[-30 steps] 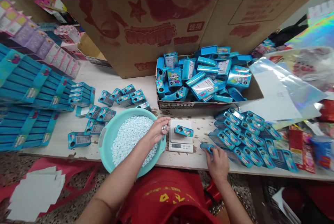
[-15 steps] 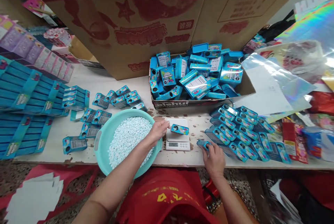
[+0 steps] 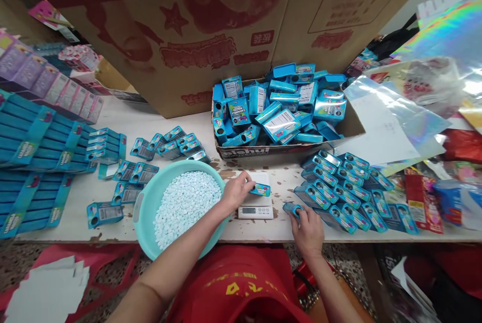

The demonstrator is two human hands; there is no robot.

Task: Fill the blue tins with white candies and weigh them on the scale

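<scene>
From my feed: left hand (image 3: 238,192) at the left end of the tin (image 3: 262,190) on the scale (image 3: 255,212), presumably there for weighing. Can't tell whether its fingers grip anything. Right hand (image 3: 309,232) clamped on a second tin (image 3: 290,208) on the table (image 3: 244,233), probably steadying it. Bowl (image 3: 140,230) of pellets (image 3: 184,200) near, I'd guess for short reach.

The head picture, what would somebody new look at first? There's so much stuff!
Probably the turquoise basin with lots of little pale pieces, left of the scale on the table. Next, perhaps the heap of blue packs in the low carton behind the scale, below the huge brown box. The left hand may stand out too, its fingers at a pack over the scale.
</scene>
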